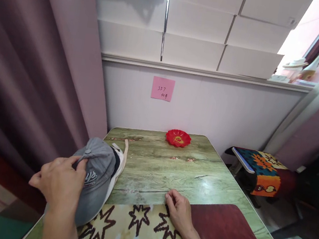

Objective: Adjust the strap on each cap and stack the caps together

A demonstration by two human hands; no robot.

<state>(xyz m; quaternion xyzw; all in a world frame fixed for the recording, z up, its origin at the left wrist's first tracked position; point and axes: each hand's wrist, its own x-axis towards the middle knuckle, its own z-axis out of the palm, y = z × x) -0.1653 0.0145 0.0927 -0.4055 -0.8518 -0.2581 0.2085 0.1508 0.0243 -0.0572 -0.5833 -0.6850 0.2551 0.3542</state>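
Note:
At the table's left edge lies a grey baseball cap [99, 166] with white lettering on its front. My left hand [62, 179] pinches the cloth of its crown between thumb and fingers. White cloth [121, 166] with a pale strap pokes out from under the cap's far side; what it belongs to is hidden. My right hand [179, 211] rests at the upper edge of a patterned placemat [118, 226], its fingers loosely curled and with nothing visible in them.
A red scalloped plate [178, 138] stands at the far edge of the wood-patterned table [152, 163]. A pink note [162, 89] is stuck on the wall beyond. Purple curtains [77, 42] hang close on the left. To the right is a low stool [261, 168] with a colourful cover.

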